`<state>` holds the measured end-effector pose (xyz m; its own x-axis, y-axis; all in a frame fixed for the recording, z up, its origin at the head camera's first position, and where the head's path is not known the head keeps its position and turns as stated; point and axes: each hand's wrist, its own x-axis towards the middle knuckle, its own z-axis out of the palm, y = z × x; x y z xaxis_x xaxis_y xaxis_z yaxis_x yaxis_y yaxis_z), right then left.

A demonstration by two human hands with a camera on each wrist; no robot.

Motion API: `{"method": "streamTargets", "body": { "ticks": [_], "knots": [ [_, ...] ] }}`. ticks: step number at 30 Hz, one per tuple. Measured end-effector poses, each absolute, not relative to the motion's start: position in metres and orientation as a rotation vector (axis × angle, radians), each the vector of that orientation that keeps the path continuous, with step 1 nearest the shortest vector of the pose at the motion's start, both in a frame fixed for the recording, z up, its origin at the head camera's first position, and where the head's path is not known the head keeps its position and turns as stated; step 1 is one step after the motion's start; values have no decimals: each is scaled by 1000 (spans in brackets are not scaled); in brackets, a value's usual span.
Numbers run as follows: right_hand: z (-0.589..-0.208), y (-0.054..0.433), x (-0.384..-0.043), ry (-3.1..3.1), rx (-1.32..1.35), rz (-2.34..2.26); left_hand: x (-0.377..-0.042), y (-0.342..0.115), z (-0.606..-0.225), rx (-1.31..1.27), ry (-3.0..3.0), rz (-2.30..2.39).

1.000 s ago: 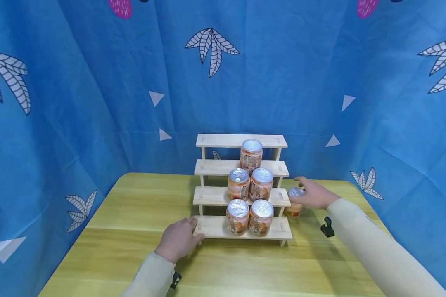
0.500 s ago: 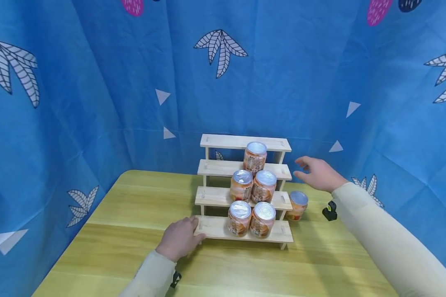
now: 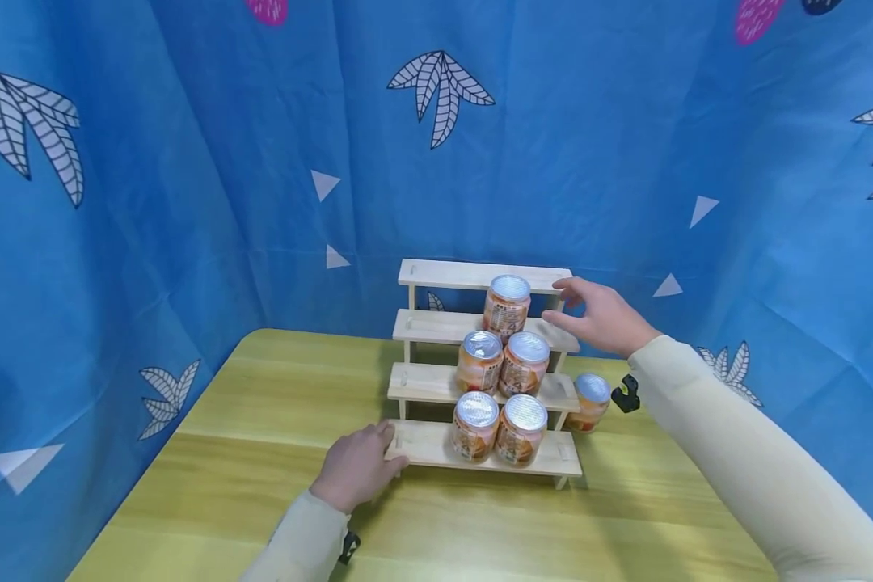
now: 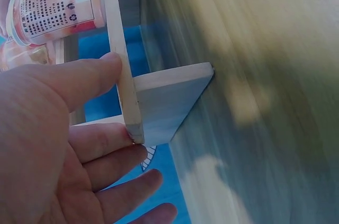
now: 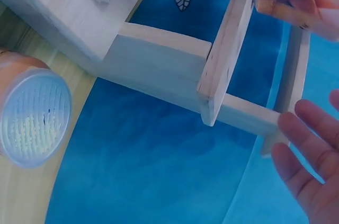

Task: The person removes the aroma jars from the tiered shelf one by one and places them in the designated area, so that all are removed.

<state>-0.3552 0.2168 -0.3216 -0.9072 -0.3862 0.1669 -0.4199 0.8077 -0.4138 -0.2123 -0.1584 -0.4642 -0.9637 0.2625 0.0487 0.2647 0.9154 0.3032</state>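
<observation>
A four-tier wooden display rack (image 3: 425,442) holds several clear jars with silver lids and orange-pink contents. One jar (image 3: 507,314) stands on the second-highest tier, two on the tier below and two on the lowest tier. My left hand (image 3: 356,465) pinches the left end of the lowest tier; in the left wrist view, thumb and index finger (image 4: 100,142) hold the board's edge. By the right end of the upper tiers is my right hand (image 3: 600,317), fingers spread and holding nothing. Below it, another jar (image 3: 591,402) stands on the table beside the rack.
The rack stands toward the back of a wood-grain table (image 3: 262,420). Blue patterned cloth (image 3: 589,145) hangs behind and on both sides. In the right wrist view, the lid of the jar on the table (image 5: 36,118) shows close by the rack's side.
My right hand has let go of the jar beside the rack, risen and moved left to the upper tiers. That jar stays on the table. My left hand keeps its hold on the rack.
</observation>
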Motion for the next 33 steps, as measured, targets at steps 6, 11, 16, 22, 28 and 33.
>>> {"method": "streamTargets", "body": {
  "ticks": [6,11,16,22,28,33],
  "knots": [
    [-319,202,-360,-2957,669,688,-212,-159,-462,-420,-3077,-469],
    [-318,187,-365,-2952,694,748,-212,-159,-462,-415,-3077,-464],
    [-321,176,-371,-2918,741,810,-213,-159,-464,-417,-3072,-465],
    [-323,166,-373,-2917,768,924,-213,-158,-464,-421,-3067,-476],
    [-322,160,-375,-2948,753,929,-213,-158,-463,-423,-3049,-457],
    [-323,155,-378,-2970,752,939,-213,-158,-463,-418,-3050,-472]
  ]
}}
